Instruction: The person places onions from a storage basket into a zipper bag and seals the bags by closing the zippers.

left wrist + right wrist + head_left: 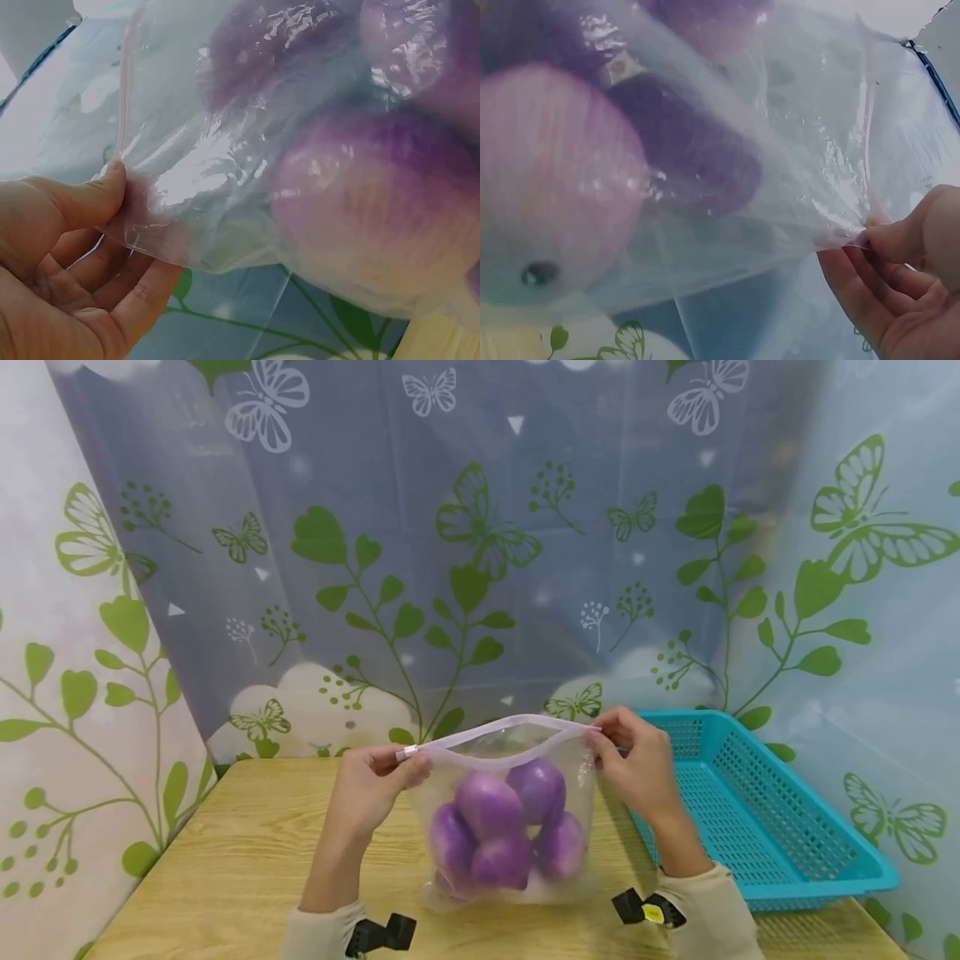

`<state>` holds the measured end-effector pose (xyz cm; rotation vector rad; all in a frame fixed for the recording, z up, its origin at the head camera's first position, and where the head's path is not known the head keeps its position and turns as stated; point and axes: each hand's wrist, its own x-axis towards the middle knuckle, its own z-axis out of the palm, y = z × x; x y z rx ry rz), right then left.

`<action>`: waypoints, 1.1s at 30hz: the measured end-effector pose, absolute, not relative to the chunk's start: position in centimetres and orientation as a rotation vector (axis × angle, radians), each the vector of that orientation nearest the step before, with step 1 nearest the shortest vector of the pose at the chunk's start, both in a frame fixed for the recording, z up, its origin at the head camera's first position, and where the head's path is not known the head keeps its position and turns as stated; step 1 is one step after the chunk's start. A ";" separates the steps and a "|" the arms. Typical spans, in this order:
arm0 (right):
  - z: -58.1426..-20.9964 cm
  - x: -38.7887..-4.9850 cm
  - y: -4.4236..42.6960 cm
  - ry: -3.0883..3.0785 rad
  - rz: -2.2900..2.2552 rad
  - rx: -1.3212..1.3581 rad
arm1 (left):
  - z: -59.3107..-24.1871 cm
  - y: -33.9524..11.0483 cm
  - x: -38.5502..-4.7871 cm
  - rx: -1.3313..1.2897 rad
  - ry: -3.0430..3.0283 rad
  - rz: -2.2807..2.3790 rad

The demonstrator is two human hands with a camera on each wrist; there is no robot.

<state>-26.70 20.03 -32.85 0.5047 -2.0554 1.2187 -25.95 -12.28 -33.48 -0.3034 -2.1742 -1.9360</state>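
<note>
A clear zip bag [581, 785] with a pale pink slider strip hangs between both hands, its mouth gaping in the middle. Inside lie several purple onions [489, 806], which show large through the plastic in the left wrist view and right wrist view. My left hand [372, 785] pinches the bag's left top corner beside the white slider [407, 751]. At the opposite top corner, my right hand [637, 764] pinches the strip between thumb and fingers. The bag's bottom is at the tabletop; whether it bears on it I cannot tell.
A turquoise plastic basket [780, 827] with perforated sides stands to the right, partly behind the right forearm. The wooden table [247, 852] extends under the bag. Curtains [390, 468] printed with leaves and butterflies enclose the back and sides.
</note>
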 end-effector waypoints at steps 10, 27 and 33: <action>-32.8 -27.0 21.8 -2.169 1.220 0.482 | -33.3 -13.1 -26.1 -0.188 -2.164 -1.967; -32.2 -26.6 23.5 -2.425 0.939 0.479 | -34.0 -13.2 -26.6 -0.383 -2.301 -1.907; -29.3 -25.5 20.5 -2.314 0.800 0.673 | -33.8 -13.1 -26.4 -0.357 -2.269 -1.903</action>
